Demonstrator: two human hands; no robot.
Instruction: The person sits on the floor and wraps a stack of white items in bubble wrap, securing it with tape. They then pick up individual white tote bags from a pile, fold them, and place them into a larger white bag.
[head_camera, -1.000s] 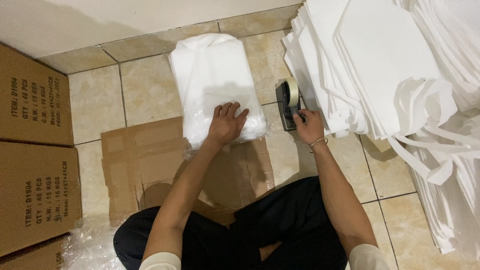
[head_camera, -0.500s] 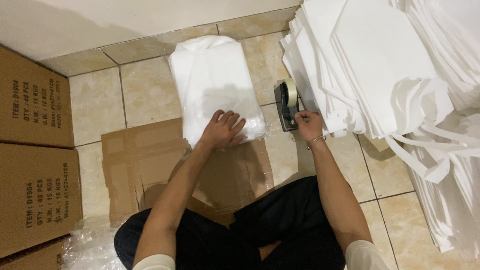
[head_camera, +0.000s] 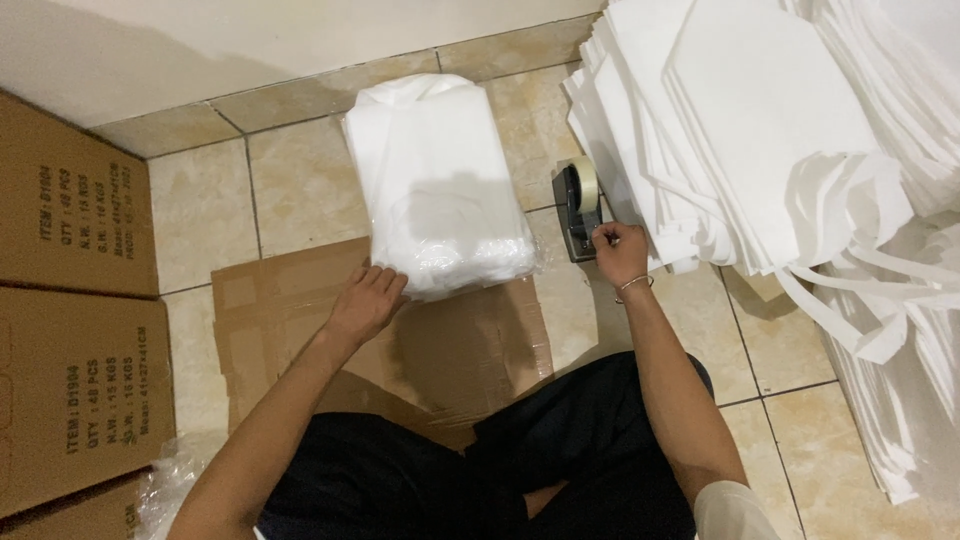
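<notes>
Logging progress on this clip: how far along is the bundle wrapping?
Done: the white bundle is stacked and sits inside clear plastic on the flattened cardboard. In hand: the left hand touches the bundle's near edge while the right hand is at the tape dispenser. Left: no tape is visible on the bundle, and the pile of white bags alongside is unwrapped.

One head-worn camera looks almost straight down from above a seated person onto the tiled floor (head_camera: 300, 190), close enough that both forearms fill the lower frame. The wall (head_camera: 250, 40) runs along the top edge, boxes (head_camera: 70, 300) crop the left, and white stacks (head_camera: 800, 150) crop the right.
</notes>
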